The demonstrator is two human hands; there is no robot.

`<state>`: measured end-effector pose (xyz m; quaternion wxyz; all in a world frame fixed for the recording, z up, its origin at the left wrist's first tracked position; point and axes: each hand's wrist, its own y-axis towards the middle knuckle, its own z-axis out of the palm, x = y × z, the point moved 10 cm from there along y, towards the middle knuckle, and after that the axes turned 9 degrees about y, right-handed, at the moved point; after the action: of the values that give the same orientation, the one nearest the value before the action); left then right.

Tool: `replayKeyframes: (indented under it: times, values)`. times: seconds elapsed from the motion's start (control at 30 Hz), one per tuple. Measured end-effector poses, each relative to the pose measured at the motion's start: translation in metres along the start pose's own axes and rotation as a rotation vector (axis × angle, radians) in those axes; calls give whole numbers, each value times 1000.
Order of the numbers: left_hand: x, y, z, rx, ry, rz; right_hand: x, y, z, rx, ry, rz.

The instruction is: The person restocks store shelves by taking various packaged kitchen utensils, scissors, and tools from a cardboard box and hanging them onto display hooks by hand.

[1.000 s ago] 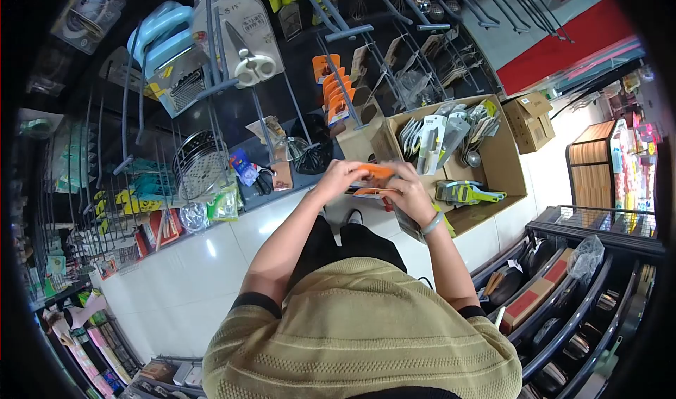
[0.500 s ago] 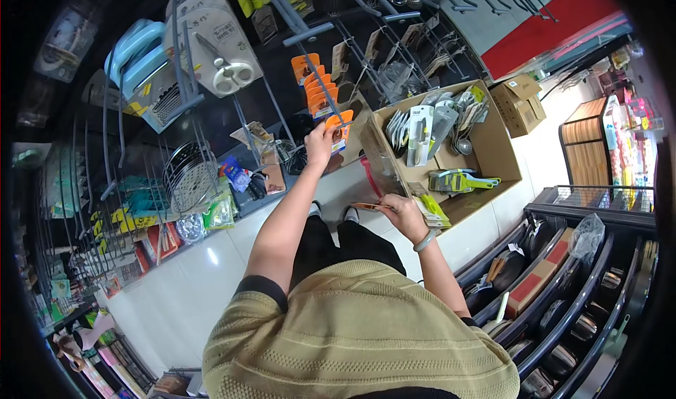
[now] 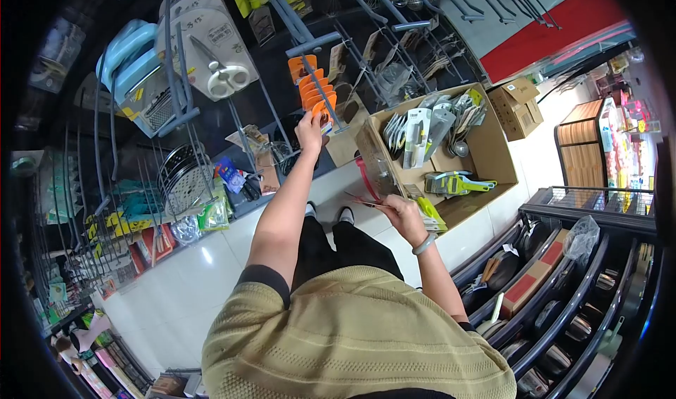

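Observation:
My left hand [image 3: 310, 134] reaches up to a row of orange-topped carded packages [image 3: 312, 85] on a metal hook [image 3: 325, 92]. Its fingers are closed on the lower edge of the frontmost orange package [image 3: 326, 107]; what the card carries is too small to make out. Lower down, my right hand [image 3: 406, 217] grips thin flat cards [image 3: 365, 201], seen nearly edge-on. How many there are I cannot tell. Beside that hand stands an open cardboard box [image 3: 486, 188] with packaged knives [image 3: 417, 138], ladles and a green-handled tool [image 3: 459, 183] inside.
Metal display hooks [image 3: 313, 43] jut out overhead. Scissors [image 3: 224, 75] and graters [image 3: 165, 97] hang at the left. To the right are a rack [image 3: 563, 293] of pans and a smaller carton [image 3: 516, 107]. A tiled floor [image 3: 211, 258] lies below.
My left hand has moved slightly left and up, still at the front orange package. The cards in my right hand have tilted more edge-on. The whole view has shifted slightly.

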<state>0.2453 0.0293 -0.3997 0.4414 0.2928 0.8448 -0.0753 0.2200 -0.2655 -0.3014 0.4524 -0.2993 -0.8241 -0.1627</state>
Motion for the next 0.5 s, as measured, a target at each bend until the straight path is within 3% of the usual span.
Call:
replayKeyframes:
  times: [0.03, 0.2, 0.27, 0.33, 0.4, 0.47, 0.5]
  values:
    - [12, 3, 10, 54, -29, -57, 1, 2, 0, -3, 1, -3]
    - [37, -34, 3, -123, -27, -14, -2, 16, 8, 0, 26, -7]
    - [43, -63, 20, 265, -81, -64, -7, 22, 11, 16, 48, 3]
    - [-6, -108, 14, 746, -313, 88, -13, 29, 15, 25, 95, 45]
    - [-62, -137, -20, 893, -433, 368, -19, 37, 20, 42, 115, 77]
    - [-70, -150, -25, 899, -238, 382, -21, 49, 27, 68, 108, 90]
    - [-57, -146, -19, 863, -137, 295, -6, 57, 25, 38, 64, -27]
